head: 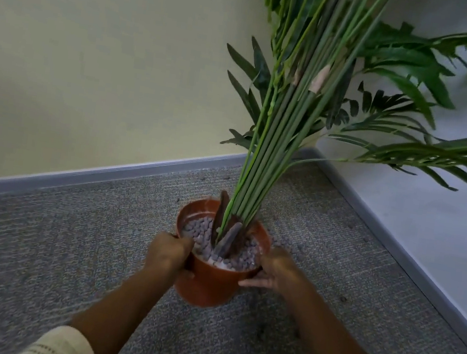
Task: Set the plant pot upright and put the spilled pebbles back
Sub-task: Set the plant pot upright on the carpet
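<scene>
A terracotta-coloured plant pot [207, 287] stands roughly upright on the grey carpet, filled with grey-brown pebbles [202, 231]. A tall plant with long green stems [271, 152] rises from it and leans toward the room's corner. My left hand [169, 250] grips the pot's left rim, thumb over the edge. My right hand [273, 269] is pressed against the pot's right side, fingers around the wall. Several spilled pebbles [288, 244] lie on the carpet just right of the pot, and single ones are scattered farther out [343, 298].
Grey carpet [52, 241] covers the floor. A yellow wall [91, 67] with a grey skirting board [106, 174] runs behind the pot, and a white wall [430, 219] meets it at the corner on the right. Leaves spread over the right side.
</scene>
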`<state>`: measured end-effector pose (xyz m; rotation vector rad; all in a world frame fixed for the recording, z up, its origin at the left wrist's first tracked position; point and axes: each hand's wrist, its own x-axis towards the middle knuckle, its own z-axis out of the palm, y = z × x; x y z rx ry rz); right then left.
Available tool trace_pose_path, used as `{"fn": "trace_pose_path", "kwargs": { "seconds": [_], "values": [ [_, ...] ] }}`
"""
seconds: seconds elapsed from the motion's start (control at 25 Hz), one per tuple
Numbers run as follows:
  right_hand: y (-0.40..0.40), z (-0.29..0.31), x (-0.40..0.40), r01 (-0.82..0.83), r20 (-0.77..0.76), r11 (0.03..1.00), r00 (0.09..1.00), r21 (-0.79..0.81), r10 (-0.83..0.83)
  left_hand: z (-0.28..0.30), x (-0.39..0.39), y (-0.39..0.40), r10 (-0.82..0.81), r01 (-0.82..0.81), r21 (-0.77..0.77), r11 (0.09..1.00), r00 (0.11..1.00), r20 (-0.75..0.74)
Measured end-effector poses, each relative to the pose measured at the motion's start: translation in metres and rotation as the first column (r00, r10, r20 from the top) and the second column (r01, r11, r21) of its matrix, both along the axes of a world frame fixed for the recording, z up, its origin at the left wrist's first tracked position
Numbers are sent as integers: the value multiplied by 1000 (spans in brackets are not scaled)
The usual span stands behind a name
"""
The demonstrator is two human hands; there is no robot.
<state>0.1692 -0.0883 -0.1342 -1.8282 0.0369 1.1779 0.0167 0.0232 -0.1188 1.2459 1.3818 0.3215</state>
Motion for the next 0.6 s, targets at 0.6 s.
{"fn": "trace_pose_path", "kwargs": {
  "seconds": [0.6],
  "values": [
    [27,18,25,4,12,1000,1000,-10,-4,34,28,37,25,-17,-62,998,992,122]
  ]
}}
